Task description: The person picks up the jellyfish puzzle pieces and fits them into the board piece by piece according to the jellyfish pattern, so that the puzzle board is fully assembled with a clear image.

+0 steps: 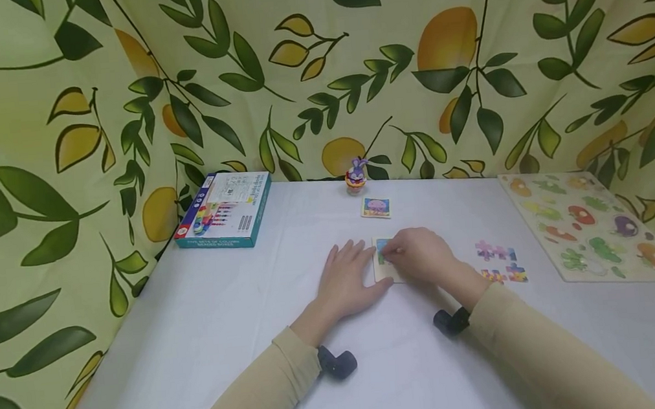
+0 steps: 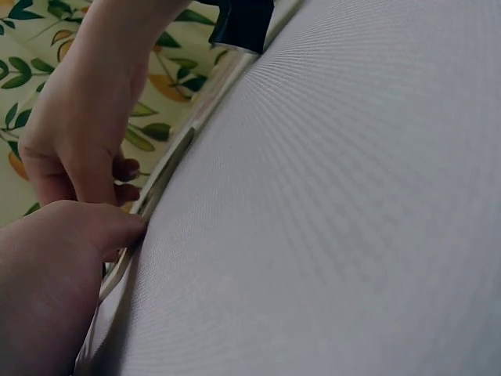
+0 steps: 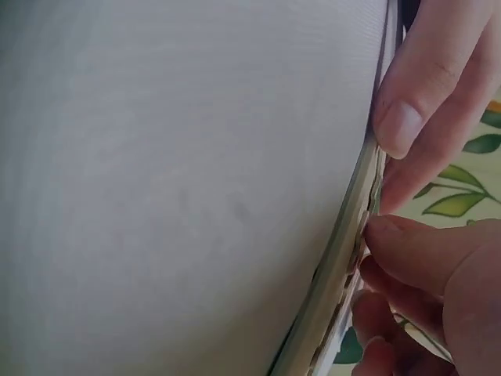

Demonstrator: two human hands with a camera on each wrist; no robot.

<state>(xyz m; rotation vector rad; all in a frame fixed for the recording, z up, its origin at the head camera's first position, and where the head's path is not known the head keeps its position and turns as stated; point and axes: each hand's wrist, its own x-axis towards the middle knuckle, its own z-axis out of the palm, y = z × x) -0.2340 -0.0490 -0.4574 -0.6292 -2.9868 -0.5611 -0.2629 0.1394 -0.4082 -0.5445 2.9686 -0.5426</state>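
Observation:
A small jigsaw board (image 1: 383, 272) lies flat on the white table, with a blue-green picture part (image 1: 382, 244) showing at its top. My left hand (image 1: 347, 279) rests at the board's left edge, fingers extended and thumb at its lower edge. Over the right part of the board, my right hand (image 1: 423, 253) has its fingers curled and pinches a puzzle piece (image 3: 358, 244) close against the board's surface. The hand hides most of that piece and much of the board in the head view. Several loose jigsaw pieces (image 1: 497, 255) lie to the right of my right hand.
Behind the board lie a small picture card (image 1: 376, 207) and a purple rabbit figurine (image 1: 355, 176). A boxed set (image 1: 223, 210) sits at the back left, and a large fruit-and-vegetable puzzle board (image 1: 598, 226) at the right. A leaf-patterned curtain (image 1: 306, 89) borders the table.

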